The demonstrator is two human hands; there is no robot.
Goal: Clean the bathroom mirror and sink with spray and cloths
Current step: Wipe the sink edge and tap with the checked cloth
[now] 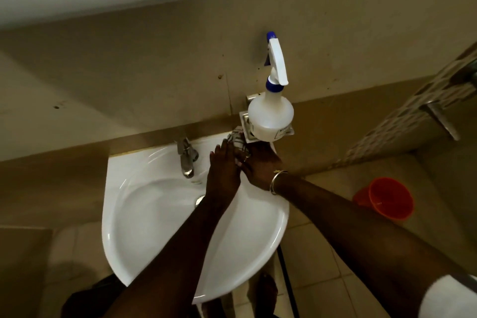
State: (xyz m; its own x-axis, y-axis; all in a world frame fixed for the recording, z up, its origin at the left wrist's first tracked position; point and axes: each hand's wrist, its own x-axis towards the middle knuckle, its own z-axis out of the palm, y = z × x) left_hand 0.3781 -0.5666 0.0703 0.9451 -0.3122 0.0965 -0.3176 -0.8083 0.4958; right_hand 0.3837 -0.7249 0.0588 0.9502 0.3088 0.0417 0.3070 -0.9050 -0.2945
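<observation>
Bunching limply at the sink's (154, 214) back right corner beneath the spray bottle (271, 116), the soft, light cloth (238, 143) suits a gathered-fold grab, right hand (260, 165) fingers closed on it, left hand (223, 170) fingers flat alongside.

White sink (144, 227) is mounted against the beige wall, chrome tap (186, 160) fixed at its back rim; a checked cloth (238, 142) is bunched on the rear right corner. Spray bottle (271, 116) is seated upright on a small metal wall shelf (245, 121) just above that corner. Orange bucket (387, 199) is placed on the tiled floor (317, 261), right of the sink.
</observation>
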